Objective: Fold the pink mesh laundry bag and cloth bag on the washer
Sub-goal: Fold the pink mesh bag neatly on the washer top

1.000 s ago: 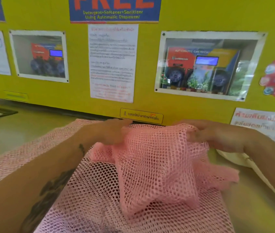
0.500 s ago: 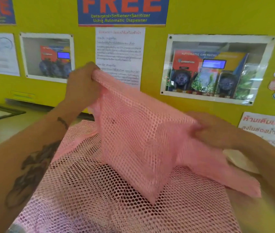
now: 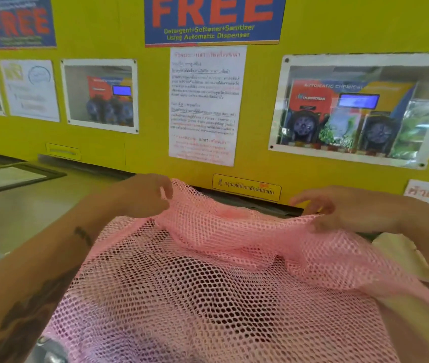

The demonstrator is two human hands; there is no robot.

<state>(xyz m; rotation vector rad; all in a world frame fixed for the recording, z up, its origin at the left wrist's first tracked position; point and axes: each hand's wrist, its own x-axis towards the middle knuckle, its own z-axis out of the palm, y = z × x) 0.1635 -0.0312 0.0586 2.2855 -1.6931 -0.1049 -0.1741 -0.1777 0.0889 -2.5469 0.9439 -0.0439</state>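
The mesh bag [image 3: 208, 284] lies spread on the washer [image 3: 24, 205], its far edge pinched by left hand [image 3: 145, 196] and right hand [image 3: 339, 209]. It looks light and floppy, so corners suit holding best.

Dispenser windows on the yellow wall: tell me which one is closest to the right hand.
The large window at far right, directly above the right hand; the smaller windows hang left of the white notice.

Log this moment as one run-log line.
step: folding | left hand: gripping pink mesh bag far edge | right hand: gripping same edge | cloth bag: untouched
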